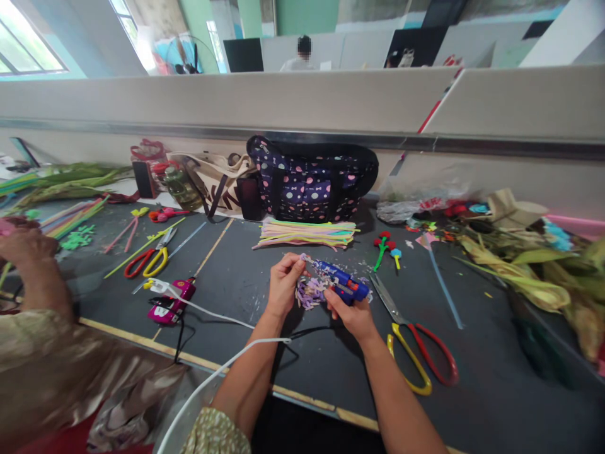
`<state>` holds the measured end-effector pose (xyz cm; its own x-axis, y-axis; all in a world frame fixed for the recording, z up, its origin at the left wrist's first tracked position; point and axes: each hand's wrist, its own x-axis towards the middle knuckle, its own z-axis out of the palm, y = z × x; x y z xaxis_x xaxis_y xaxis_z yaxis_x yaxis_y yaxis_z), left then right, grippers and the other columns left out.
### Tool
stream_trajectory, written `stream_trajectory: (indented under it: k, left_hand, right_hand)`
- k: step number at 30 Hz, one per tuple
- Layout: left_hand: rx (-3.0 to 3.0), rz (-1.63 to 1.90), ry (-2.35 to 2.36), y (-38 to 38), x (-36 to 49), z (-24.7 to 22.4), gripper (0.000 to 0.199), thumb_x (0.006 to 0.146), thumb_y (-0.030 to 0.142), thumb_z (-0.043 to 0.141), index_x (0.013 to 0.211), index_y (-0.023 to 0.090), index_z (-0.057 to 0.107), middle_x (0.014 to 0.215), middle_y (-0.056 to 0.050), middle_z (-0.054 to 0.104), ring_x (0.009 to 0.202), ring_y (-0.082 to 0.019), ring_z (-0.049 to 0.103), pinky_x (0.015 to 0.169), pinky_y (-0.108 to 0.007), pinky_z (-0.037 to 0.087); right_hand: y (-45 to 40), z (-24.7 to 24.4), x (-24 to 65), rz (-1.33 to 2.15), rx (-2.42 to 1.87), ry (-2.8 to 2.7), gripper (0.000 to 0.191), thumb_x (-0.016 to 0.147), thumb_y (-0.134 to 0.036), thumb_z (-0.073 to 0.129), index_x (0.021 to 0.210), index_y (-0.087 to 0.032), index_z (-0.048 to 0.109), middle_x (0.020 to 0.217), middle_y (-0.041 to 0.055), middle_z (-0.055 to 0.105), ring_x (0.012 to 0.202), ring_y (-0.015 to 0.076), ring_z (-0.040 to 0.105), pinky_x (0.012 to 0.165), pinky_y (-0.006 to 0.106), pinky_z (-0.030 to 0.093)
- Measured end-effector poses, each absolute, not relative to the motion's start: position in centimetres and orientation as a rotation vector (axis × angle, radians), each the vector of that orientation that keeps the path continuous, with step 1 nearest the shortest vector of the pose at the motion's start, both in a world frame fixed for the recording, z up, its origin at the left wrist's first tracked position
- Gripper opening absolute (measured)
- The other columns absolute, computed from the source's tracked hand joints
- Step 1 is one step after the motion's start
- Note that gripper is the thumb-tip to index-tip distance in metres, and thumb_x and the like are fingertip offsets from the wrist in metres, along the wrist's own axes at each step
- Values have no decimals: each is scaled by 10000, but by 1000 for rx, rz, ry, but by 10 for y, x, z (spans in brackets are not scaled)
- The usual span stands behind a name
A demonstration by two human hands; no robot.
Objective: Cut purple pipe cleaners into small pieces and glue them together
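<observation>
My right hand (353, 314) is wrapped round a blue glue gun (338, 277), which points up and to the left. Small purple and pale scraps cling to its barrel. At the nozzle, my left hand (282, 280) pinches a small purple piece (303, 257) between thumb and fingertips. Below the gun lies a loose heap of purple cut pieces (309, 295) on the dark table (326, 372). To the right rests a large pair of scissors (399, 321) with red and yellow handles, its blades slightly apart.
Behind my hands lies a bundle of pipe cleaners (307, 233), before a dark patterned bag (316, 180). Red and blue pipe-cleaner flowers (384, 246) sit at right, near dried husks (524, 271). A magenta power strip (172, 301) and white cable (212, 364) lie left, beside a co-worker's arm (45, 271).
</observation>
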<state>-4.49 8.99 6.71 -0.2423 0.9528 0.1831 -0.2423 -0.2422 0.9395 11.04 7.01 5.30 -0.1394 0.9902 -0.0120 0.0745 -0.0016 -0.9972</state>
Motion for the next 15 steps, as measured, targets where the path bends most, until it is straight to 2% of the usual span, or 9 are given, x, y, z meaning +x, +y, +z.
stream_trajectory:
  k: [15]
  left_hand:
    - [1042, 1650, 1036, 90, -45, 68, 232, 776, 373, 637, 836, 156, 695, 758, -24, 556, 628, -101, 506, 618, -228, 437]
  right_hand:
    - [70, 51, 111, 1277, -1217, -1385, 360, 722, -516, 633, 609, -178, 588, 460, -34, 518, 378, 74, 454, 404, 205, 384]
